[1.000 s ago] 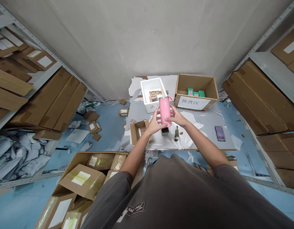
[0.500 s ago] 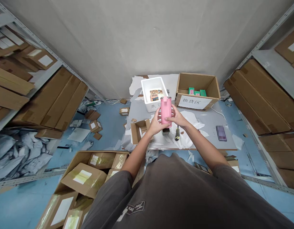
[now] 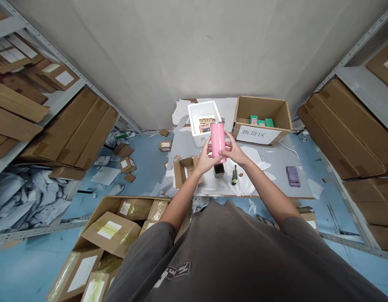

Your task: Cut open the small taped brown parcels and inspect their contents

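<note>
Between my two hands a pink tumbler (image 3: 218, 141) with a metal rim is held above the table. My left hand (image 3: 206, 158) grips its left side and my right hand (image 3: 235, 152) its right side, low on the body. Just below the tumbler stands a small dark open box (image 3: 218, 170). A black and yellow cutter (image 3: 234, 175) lies on white paper to its right. To the left, an open cardboard box (image 3: 179, 175) holds something white. Behind my left hand is a white bin (image 3: 195, 133) with small packages inside.
A large cardboard box (image 3: 276, 140) with green boxes inside stands at the back right of the grey table (image 3: 277, 162). A blurred purple item (image 3: 293, 176) lies at right. Shelves with cartons flank both sides; a big carton of parcels (image 3: 96, 205) is at lower left.
The tumbler has turned in my hands, so the pink tab near its top no longer shows. It has also risen slightly, uncovering more of the small dark box.
</note>
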The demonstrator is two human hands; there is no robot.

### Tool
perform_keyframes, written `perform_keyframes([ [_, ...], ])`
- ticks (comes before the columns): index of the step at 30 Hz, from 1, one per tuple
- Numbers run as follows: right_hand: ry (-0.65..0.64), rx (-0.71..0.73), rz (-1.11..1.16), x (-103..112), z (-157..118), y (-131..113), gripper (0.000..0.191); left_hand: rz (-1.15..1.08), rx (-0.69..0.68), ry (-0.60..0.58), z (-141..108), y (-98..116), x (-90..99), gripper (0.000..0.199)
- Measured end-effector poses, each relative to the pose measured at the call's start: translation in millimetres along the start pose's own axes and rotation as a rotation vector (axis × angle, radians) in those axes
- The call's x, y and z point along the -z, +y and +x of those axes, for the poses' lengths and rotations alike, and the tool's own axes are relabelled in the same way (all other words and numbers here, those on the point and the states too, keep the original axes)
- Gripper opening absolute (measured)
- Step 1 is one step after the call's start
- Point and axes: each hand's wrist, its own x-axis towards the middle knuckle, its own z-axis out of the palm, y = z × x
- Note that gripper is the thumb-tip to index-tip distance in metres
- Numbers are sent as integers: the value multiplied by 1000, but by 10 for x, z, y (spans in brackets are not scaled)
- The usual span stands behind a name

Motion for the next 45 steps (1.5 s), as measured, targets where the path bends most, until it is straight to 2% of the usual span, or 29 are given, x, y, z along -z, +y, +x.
perform_keyframes([
  [3,54,44,-66,-17,-25,-15,119,104,-14,26,-15,7,6,124],
  [6,68,79,-101,-23,-35,-38,119,30,-24,2,-36,13,8,130],
  [10,-2,21,-21,-21,-27,-38,121,-79,-21,-83,-68,43,23,128],
  [15,101,-41,-24,-54,-73,-39,125,-19,28,-34,-100,82,46,133],
  [20,-33,-122,60,8,-155,-114,115,-201,35,-195,-126,15,118,133],
  [24,-49,-135,130,26,-198,-50,119,-123,66,-289,-157,-15,138,130],
  [27,-18,-147,144,38,-238,55,117,20,81,-280,-117,3,180,113],
  [30,-3,-158,120,85,-280,151,118,186,61,-126,46,74,295,81],
  [32,-18,-139,80,123,-305,204,119,221,12,-82,221,156,397,72],
  [34,-47,-105,16,147,-329,255,120,199,-72,-162,420,244,493,73],
  [35,-65,-92,-15,152,-342,282,119,184,-100,-267,515,281,532,74],
  [37,-101,-84,-49,147,-375,348,118,147,-102,-447,664,322,579,72],
  [39,-133,-94,-43,140,-411,438,118,123,-65,-544,735,309,582,67],
  [42,-165,-101,-38,179,-453,635,116,139,-10,-560,696,204,532,66],
  [45,-147,-91,-126,298,-448,922,104,176,26,-490,574,43,476,73],
])
